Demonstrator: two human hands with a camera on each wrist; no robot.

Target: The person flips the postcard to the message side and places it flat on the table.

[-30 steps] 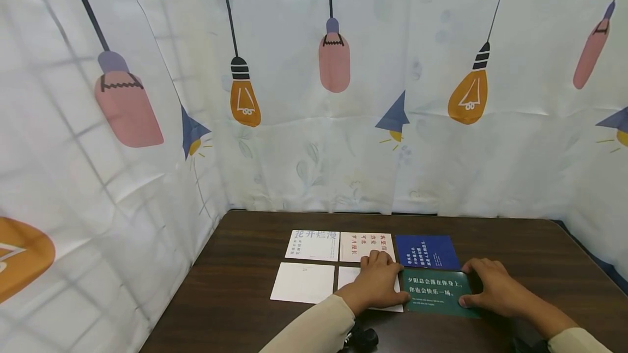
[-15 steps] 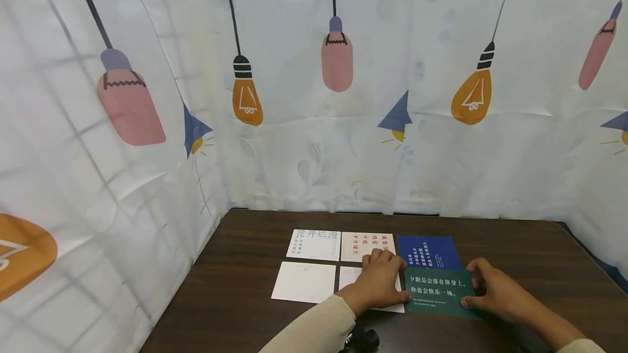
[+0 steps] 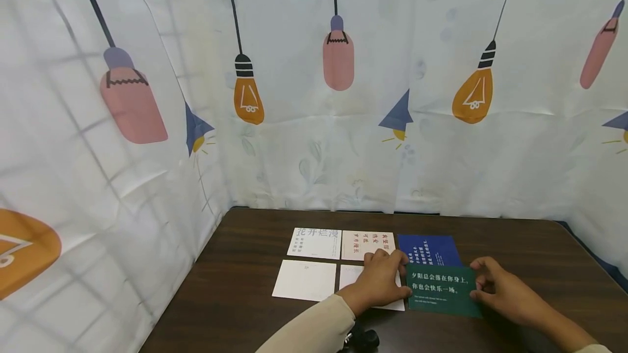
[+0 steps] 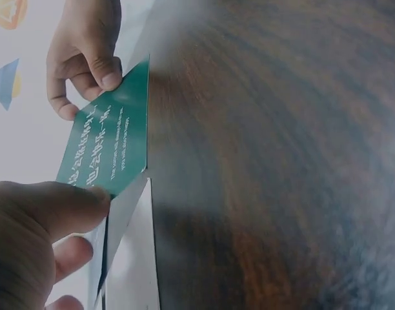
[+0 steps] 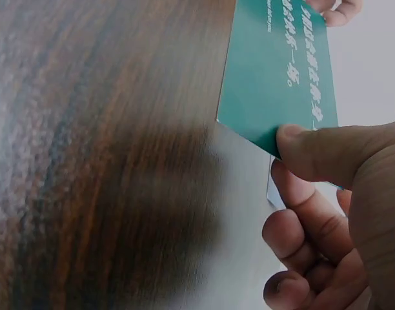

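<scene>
A green card with white lettering is held between my two hands by its short ends, raised slightly off the table. My left hand pinches its left end; in the left wrist view the thumb lies on its face. At its right end my right hand pinches it, the thumb on top and curled fingers beneath in the right wrist view. Just behind it lies a blue card, partly covered. Under my left hand is a white card, largely hidden.
A white card with grey lettering, a cream card with red lettering and a mostly blank white card lie in rows on the dark wooden table. A small black object sits by my left sleeve. A patterned curtain stands behind.
The green card has come up slightly off the table, its far edge now overlapping more of the blue card. My right hand's fingers have curled under its right end.
</scene>
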